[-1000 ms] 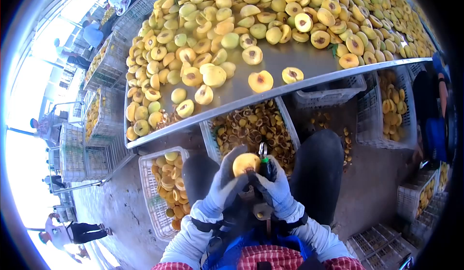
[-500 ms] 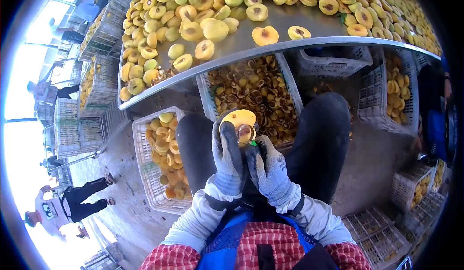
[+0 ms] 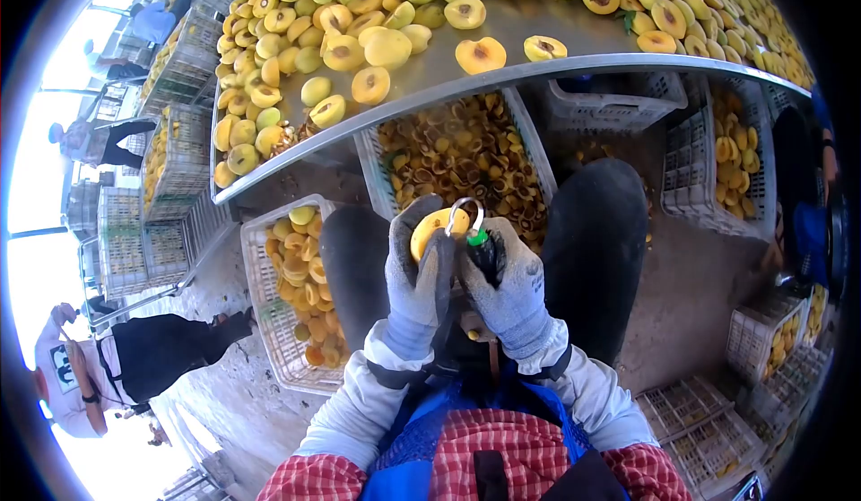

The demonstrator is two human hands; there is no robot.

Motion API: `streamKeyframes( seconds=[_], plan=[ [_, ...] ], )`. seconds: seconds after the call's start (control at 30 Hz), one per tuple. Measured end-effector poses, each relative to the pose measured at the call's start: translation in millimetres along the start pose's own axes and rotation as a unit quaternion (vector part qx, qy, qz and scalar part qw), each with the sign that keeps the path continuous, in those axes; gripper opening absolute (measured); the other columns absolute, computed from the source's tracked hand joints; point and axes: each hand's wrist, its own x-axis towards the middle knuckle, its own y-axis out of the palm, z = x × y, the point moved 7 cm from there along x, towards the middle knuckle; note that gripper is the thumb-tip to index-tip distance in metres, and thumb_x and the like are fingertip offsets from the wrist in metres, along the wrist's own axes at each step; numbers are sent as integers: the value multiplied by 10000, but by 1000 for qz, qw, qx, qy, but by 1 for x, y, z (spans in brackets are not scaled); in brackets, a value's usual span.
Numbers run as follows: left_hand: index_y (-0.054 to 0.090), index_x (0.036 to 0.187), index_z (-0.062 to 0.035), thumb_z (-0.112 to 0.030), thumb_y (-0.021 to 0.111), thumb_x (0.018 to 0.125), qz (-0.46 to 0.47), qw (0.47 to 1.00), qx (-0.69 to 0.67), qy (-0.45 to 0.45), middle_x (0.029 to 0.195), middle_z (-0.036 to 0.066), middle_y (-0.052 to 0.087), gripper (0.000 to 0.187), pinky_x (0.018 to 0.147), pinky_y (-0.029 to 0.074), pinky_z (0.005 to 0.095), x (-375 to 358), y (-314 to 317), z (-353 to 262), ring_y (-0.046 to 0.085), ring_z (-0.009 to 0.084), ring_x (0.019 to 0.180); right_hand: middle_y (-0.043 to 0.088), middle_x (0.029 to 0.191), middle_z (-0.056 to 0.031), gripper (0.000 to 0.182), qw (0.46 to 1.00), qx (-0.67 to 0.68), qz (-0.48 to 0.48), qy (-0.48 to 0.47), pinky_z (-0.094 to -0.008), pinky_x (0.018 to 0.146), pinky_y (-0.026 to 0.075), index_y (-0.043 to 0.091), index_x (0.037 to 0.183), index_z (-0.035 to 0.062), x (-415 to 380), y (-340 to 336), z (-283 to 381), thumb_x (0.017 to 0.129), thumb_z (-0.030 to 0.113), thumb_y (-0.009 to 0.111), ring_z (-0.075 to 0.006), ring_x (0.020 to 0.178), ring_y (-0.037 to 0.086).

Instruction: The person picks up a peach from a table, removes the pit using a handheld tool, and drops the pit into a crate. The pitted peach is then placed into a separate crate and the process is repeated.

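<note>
My left hand (image 3: 414, 277), in a grey work glove, is closed around a yellow peach half (image 3: 438, 228). My right hand (image 3: 507, 277), gloved likewise, grips the black handle of a pitting knife (image 3: 482, 248) with a green collar. Its curved metal loop arches over to the right edge of the peach half, with the left thumb close beside it. Below the two hands, a small yellowish-brown piece (image 3: 473, 326) shows between my forearms. Under them, between my knees, stands a crate (image 3: 535, 142) full of brownish pits and scooped scraps.
A metal table (image 3: 529, 24) heaped with peach halves spans the front. To my left is a crate (image 3: 280, 357) of peach halves. More crates (image 3: 619, 111) stand beneath the table and at right. A person (image 3: 134, 366) walks at far left.
The pitting knife's loop has come up out of the peach half and is now visible. The peach half has tilted. A small piece has appeared below my hands. The walking person has come nearer.
</note>
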Motion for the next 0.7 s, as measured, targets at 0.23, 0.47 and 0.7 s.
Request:
streamKeyframes(
  seconds=[0.23,0.47,0.7],
  plan=[
    [477,1241,6,-267,531,947,-69,985,-148,-47,1102,108,581,404,870,480,300,4,-11,8,576,183,994,589,720,-181,168,988,132,24,72,-384,557,460,516,893,6,-7,5,1,843,117,631,-351,646,601],
    [512,1188,2,-333,554,933,-77,995,15,68,1066,94,591,423,827,481,272,0,-9,-16,578,153,955,563,731,-211,167,998,3,54,-22,-411,579,444,487,968,2,-18,22,5,902,152,521,-383,681,583],
    [550,1156,13,-285,580,924,-116,992,-48,12,1050,96,607,378,819,478,268,-2,-16,-5,594,154,924,576,785,-228,277,995,78,53,-36,-416,613,448,483,1125,-37,-29,31,-2,902,126,504,-389,719,589]
  ],
)
